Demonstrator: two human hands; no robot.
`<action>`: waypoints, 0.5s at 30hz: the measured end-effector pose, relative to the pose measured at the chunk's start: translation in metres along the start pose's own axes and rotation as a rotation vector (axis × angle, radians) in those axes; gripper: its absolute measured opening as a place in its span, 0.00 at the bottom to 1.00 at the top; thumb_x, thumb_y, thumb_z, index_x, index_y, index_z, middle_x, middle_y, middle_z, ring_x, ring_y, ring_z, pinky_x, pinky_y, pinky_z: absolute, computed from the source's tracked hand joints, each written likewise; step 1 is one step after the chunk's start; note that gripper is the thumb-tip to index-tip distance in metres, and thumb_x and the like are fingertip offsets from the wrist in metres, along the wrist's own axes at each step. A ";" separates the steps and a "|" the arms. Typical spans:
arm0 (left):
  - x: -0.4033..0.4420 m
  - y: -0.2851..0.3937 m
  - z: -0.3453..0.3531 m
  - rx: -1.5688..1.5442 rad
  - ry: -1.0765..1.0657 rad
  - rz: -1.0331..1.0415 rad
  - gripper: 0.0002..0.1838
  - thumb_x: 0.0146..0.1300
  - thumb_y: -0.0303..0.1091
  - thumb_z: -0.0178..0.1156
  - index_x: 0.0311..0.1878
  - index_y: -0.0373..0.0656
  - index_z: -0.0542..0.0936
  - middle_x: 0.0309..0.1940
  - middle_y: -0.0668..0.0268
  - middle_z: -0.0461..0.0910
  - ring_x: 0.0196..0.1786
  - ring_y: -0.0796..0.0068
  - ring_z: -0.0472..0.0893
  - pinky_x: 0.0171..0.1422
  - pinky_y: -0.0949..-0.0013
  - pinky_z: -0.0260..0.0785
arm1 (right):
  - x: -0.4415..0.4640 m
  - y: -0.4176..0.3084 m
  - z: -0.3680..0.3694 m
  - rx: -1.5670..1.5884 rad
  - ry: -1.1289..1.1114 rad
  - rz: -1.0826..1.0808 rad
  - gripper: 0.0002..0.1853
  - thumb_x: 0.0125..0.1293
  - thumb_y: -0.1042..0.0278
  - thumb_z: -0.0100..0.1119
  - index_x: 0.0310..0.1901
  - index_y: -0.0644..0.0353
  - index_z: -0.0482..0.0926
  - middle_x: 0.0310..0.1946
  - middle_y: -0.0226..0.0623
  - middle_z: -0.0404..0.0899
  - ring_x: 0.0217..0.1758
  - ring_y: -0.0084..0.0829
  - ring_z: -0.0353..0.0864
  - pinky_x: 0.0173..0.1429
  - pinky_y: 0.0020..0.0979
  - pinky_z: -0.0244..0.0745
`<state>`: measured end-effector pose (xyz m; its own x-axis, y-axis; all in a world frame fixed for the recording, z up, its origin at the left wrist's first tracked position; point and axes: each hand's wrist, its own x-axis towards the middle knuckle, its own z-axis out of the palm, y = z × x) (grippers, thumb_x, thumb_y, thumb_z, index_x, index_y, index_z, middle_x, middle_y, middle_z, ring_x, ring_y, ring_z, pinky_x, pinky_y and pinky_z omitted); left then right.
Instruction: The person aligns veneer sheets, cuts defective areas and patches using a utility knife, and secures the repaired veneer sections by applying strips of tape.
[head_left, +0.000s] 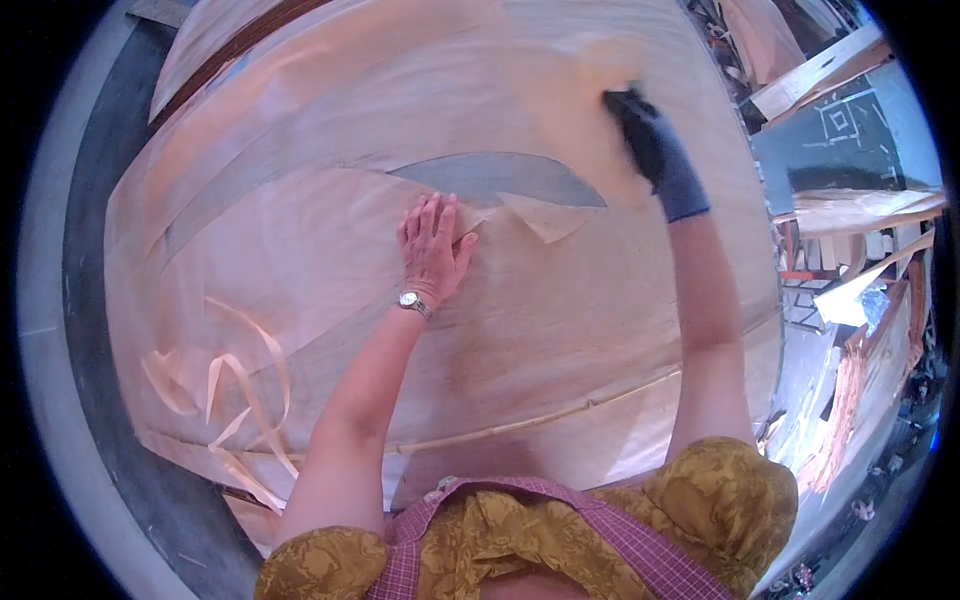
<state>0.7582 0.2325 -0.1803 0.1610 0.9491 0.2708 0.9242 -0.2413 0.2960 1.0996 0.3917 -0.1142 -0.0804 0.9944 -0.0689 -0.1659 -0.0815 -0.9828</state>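
The thin sheet (540, 320) lies spread wide in front of the person, and a grey leaf-shaped patch (490, 177), apparently a gap in it, is the spot that matters. The patch lies between the two hands, just beyond the fingertips of the left hand (431, 250), which is clearly the nearer one. Its long axis runs crosswise to the body, with the right tip slightly closer to the person than the left. A pointed flap (548, 218) overlaps its near edge, to the right of the left hand, with its point toward the body.

The left hand rests palm down, released and holding nothing, its fingers together and pointing away from the body; the forearm slants forward and inward, a watch (410, 299) at the wrist. The right hand (645, 140), in a dark glove, reaches farther out, beyond the patch's right tip, on a nearly straight arm. It is blurred, and whether it grips anything cannot be told.

Just beyond it is a yellowish area (603, 62). Nearer the body, a long thin strip (500, 430) crosses the sheet, and curled ribbons (275, 350) lie at the left.
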 end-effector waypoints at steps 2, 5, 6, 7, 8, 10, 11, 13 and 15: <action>0.001 0.001 -0.002 0.033 -0.009 -0.005 0.34 0.63 0.49 0.61 0.71 0.49 0.68 0.70 0.58 0.66 0.73 0.55 0.62 0.76 0.49 0.49 | 0.011 -0.013 -0.065 -0.600 0.283 0.070 0.22 0.65 0.56 0.67 0.56 0.61 0.81 0.52 0.44 0.83 0.49 0.34 0.83 0.51 0.35 0.79; -0.001 0.001 -0.002 0.051 -0.007 0.008 0.33 0.63 0.48 0.62 0.71 0.49 0.68 0.70 0.58 0.66 0.73 0.56 0.62 0.75 0.50 0.51 | -0.023 -0.036 -0.083 -1.982 0.845 -0.158 0.18 0.64 0.55 0.66 0.49 0.58 0.81 0.45 0.48 0.82 0.49 0.45 0.83 0.48 0.43 0.78; 0.000 0.000 -0.002 0.053 0.000 0.015 0.33 0.63 0.48 0.62 0.70 0.49 0.69 0.70 0.59 0.66 0.73 0.56 0.62 0.75 0.50 0.50 | -0.029 -0.027 -0.094 -1.888 0.887 -0.413 0.21 0.63 0.50 0.67 0.50 0.56 0.78 0.44 0.46 0.79 0.47 0.47 0.82 0.47 0.46 0.77; 0.000 0.000 -0.002 0.053 -0.008 0.003 0.33 0.63 0.47 0.62 0.70 0.49 0.69 0.70 0.59 0.66 0.73 0.56 0.62 0.75 0.50 0.50 | -0.033 -0.011 -0.098 -1.724 0.749 -0.393 0.22 0.63 0.50 0.67 0.51 0.56 0.77 0.45 0.46 0.79 0.48 0.48 0.82 0.48 0.47 0.77; -0.001 0.002 -0.003 0.050 -0.019 -0.005 0.33 0.63 0.47 0.62 0.71 0.49 0.69 0.70 0.59 0.66 0.73 0.56 0.62 0.76 0.50 0.50 | -0.039 0.008 -0.101 -1.559 0.620 -0.364 0.24 0.63 0.49 0.66 0.53 0.56 0.76 0.47 0.46 0.78 0.49 0.48 0.81 0.48 0.48 0.77; 0.001 0.002 -0.003 0.047 -0.036 -0.015 0.33 0.63 0.46 0.62 0.71 0.49 0.69 0.70 0.59 0.66 0.74 0.56 0.62 0.76 0.50 0.50 | -0.056 0.026 -0.092 -1.310 0.499 -0.272 0.27 0.63 0.47 0.66 0.56 0.54 0.74 0.50 0.47 0.76 0.51 0.50 0.80 0.50 0.48 0.77; 0.001 0.002 -0.003 0.044 -0.042 -0.019 0.33 0.63 0.46 0.62 0.71 0.49 0.69 0.70 0.59 0.66 0.74 0.56 0.61 0.76 0.50 0.50 | -0.068 0.030 -0.078 -1.228 0.501 -0.211 0.28 0.63 0.46 0.66 0.59 0.53 0.73 0.52 0.47 0.75 0.52 0.51 0.79 0.51 0.48 0.77; 0.000 0.004 -0.001 0.034 -0.046 -0.017 0.33 0.63 0.45 0.62 0.71 0.49 0.69 0.70 0.59 0.66 0.74 0.56 0.61 0.76 0.50 0.50 | -0.084 0.040 -0.079 -1.514 0.656 -0.222 0.30 0.63 0.43 0.65 0.61 0.51 0.72 0.54 0.47 0.74 0.54 0.50 0.78 0.53 0.46 0.76; 0.001 0.003 -0.001 0.035 -0.039 -0.006 0.33 0.63 0.44 0.62 0.71 0.49 0.69 0.70 0.59 0.66 0.74 0.56 0.61 0.76 0.50 0.50 | -0.090 0.041 -0.095 -1.524 0.690 -0.064 0.32 0.62 0.41 0.65 0.63 0.50 0.72 0.56 0.47 0.73 0.57 0.49 0.76 0.55 0.47 0.76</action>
<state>0.7607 0.2324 -0.1781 0.1680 0.9580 0.2325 0.9368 -0.2286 0.2650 1.1936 0.3053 -0.1648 0.3746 0.8686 0.3243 0.9234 -0.3181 -0.2147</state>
